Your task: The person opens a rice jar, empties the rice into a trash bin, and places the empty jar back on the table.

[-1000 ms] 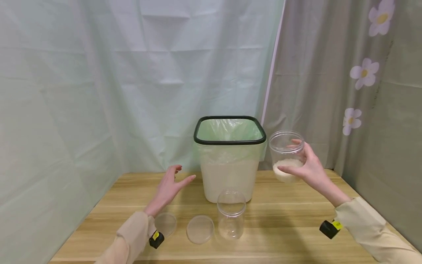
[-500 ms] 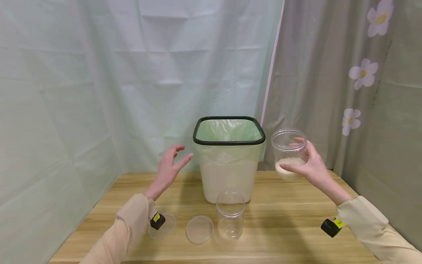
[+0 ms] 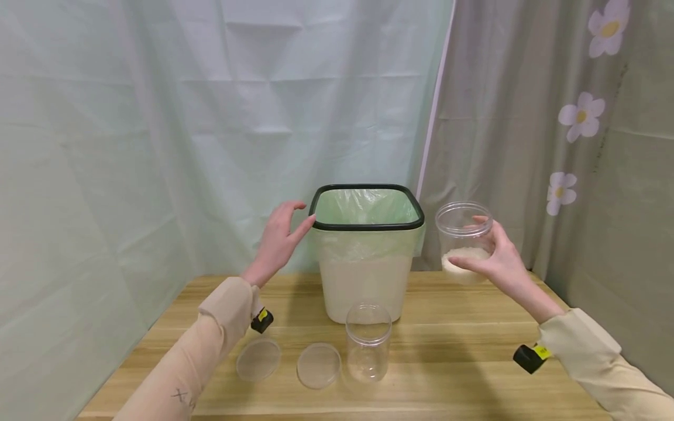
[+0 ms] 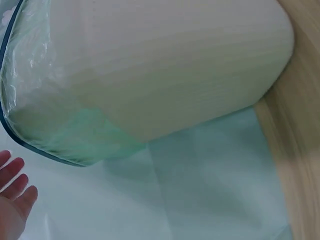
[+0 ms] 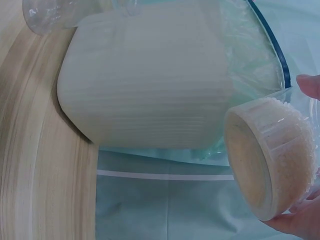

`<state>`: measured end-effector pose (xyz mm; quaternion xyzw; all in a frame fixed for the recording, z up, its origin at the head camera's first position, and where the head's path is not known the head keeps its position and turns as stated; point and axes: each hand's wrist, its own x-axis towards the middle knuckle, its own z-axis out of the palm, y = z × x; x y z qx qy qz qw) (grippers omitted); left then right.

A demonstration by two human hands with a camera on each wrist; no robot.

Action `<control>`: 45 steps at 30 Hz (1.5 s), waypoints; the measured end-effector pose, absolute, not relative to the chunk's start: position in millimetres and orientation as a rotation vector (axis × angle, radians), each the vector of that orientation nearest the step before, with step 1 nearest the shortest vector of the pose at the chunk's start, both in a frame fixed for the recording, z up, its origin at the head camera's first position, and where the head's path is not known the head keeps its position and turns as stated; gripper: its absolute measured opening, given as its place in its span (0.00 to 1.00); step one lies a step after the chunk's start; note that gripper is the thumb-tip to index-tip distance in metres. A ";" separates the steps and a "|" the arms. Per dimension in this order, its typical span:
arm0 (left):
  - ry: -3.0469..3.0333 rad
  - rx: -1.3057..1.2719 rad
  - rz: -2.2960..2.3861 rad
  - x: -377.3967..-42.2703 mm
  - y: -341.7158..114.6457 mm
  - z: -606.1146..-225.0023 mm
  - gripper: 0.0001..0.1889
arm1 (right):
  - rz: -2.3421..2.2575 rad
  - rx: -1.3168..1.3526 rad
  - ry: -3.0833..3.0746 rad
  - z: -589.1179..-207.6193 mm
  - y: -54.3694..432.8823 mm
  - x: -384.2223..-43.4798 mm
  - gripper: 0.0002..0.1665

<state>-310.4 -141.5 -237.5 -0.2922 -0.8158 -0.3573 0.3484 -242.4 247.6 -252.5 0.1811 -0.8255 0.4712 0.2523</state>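
Observation:
My right hand [image 3: 500, 260] grips a clear plastic jar [image 3: 463, 225] holding white rice-like grains [image 3: 466, 260], raised upright beside the right side of the trash can. In the right wrist view the jar's base and grains [image 5: 287, 150] show between thumb and fingers. My left hand [image 3: 279, 240] is raised with fingers spread and relaxed, by the left of the black rim [image 3: 365, 227] of the pale trash can [image 3: 365, 280]. From the left wrist view, those fingers [image 4: 14, 175] appear apart from the rim. A thin plastic bag [image 3: 358, 204] lines the can.
A clear jar [image 3: 368, 351] without a lid stands on the wooden table [image 3: 442, 362] in front of the can. Two clear round lids lie left of it, one near [image 3: 319, 365] and one farther left [image 3: 258, 360]. Curtains [image 3: 263, 117] hang behind and at both sides.
My left hand has risen and moved right, up to the trash can's rim. My right hand has lifted the jar of grains slightly and shifted a little right.

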 end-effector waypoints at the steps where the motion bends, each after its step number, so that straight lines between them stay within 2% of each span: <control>1: -2.127 -0.752 -0.923 -312.3 -139.2 -234.7 0.22 | 1.282 0.492 -2.246 -252.4 247.4 -242.1 0.51; 16: -2.327 -0.629 -0.998 -332.9 -123.3 -206.2 0.24 | 1.273 0.466 -2.264 -244.6 245.8 -246.1 0.51; 29: -2.586 -0.509 -1.008 -347.7 -125.8 -202.5 0.30 | 1.237 0.478 -2.258 -226.5 246.7 -255.5 0.51; 38: -2.534 -0.501 -1.165 -353.3 -119.7 -210.0 0.20 | 1.175 0.453 -2.276 -216.2 249.7 -263.0 0.51; 45: -2.470 -0.432 -1.222 -355.0 -114.0 -213.9 0.24 | 1.152 0.425 -2.291 -206.7 251.3 -270.5 0.52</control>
